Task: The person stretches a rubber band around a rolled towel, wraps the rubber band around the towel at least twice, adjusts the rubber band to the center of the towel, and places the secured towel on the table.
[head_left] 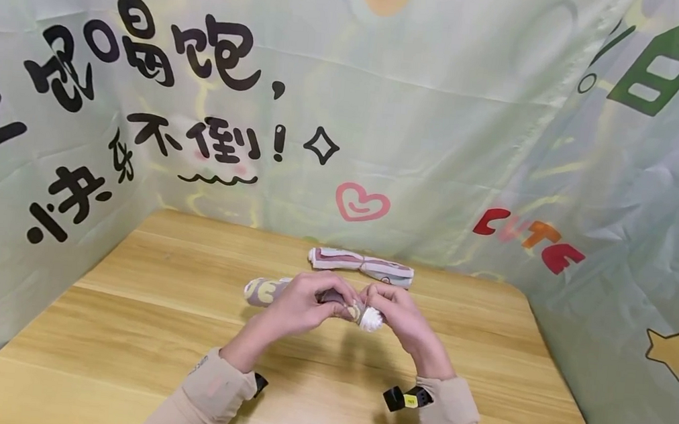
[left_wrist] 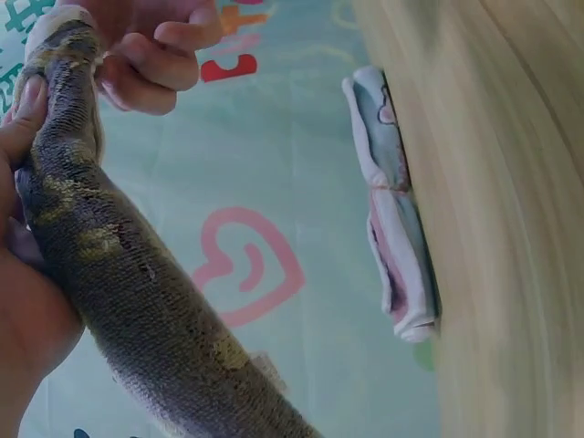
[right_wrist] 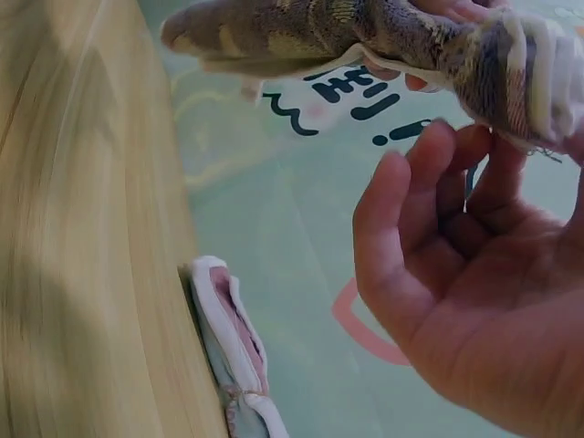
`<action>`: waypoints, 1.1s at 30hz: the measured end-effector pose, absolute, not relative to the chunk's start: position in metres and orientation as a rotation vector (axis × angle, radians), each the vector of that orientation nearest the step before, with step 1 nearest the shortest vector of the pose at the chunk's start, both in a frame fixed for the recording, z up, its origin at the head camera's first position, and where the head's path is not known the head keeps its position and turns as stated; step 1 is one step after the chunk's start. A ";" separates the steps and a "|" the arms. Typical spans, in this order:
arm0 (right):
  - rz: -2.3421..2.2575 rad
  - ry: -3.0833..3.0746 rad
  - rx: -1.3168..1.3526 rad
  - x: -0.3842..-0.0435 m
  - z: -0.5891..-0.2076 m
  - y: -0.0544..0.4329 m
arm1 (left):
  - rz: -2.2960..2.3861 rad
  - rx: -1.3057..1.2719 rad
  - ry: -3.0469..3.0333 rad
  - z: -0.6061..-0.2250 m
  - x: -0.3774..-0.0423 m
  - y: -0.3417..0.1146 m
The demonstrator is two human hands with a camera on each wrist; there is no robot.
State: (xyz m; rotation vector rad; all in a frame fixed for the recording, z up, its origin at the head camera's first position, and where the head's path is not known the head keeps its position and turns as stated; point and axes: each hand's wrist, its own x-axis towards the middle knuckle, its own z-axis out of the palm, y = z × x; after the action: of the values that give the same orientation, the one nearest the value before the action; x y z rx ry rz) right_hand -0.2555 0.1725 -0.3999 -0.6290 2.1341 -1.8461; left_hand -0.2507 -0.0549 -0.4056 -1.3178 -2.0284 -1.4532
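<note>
A rolled towel [head_left: 262, 291], grey-purple with yellow patches and a white end, is held up above the table. My left hand [head_left: 304, 303] grips it near that white end, with the thumb pressed along the roll in the left wrist view. At the same end, my right hand [head_left: 399, 317] has its fingers curled and seems to pinch a thin reddish band [head_left: 366, 301]; its fingertips are partly hidden. Behind both hands lies a second rolled towel [head_left: 335, 260], white, pink and pale blue, tied round its middle with a thin band.
The wooden table [head_left: 182, 346] stretches below and around my hands. A pale green printed cloth [head_left: 430, 146] hangs behind the table and along both sides. Black straps [head_left: 408, 400] sit at the wrists, by the beige sleeve cuffs.
</note>
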 end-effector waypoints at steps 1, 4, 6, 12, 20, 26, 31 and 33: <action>-1.866 2.069 -0.660 -0.256 -0.400 0.173 | -1.505 -1.315 -2.019 -0.406 -0.250 -0.054; -1.951 1.846 -0.782 -0.257 -0.401 0.175 | -1.649 -1.280 -1.997 -0.406 -0.249 -0.052; -2.017 1.676 -0.814 -0.257 -0.401 0.176 | -1.741 -1.226 -1.980 -0.404 -0.246 -0.052; -2.268 1.389 -0.558 -0.254 -0.395 0.170 | -1.905 -0.941 -1.976 -0.398 -0.242 -0.054; -2.344 1.955 -0.575 -0.241 -0.389 0.154 | -2.004 -0.750 -1.902 -0.396 -0.245 -0.053; -2.374 2.364 -0.718 -0.236 -0.389 0.140 | -1.920 -0.754 -1.968 -0.396 -0.247 -0.051; -2.328 2.649 -0.710 -0.235 -0.392 0.136 | -1.645 -0.775 -2.095 -0.396 -0.248 -0.057; -2.271 2.778 -0.802 -0.235 -0.393 0.135 | -1.553 -0.786 -2.122 -0.393 -0.248 -0.060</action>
State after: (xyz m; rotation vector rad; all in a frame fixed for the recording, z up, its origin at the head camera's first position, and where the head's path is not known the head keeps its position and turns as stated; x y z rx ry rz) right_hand -0.2349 0.1347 -0.3933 -0.8018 2.7780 -2.2715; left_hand -0.2477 -0.0604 -0.3932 -0.7857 -2.1222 -1.5527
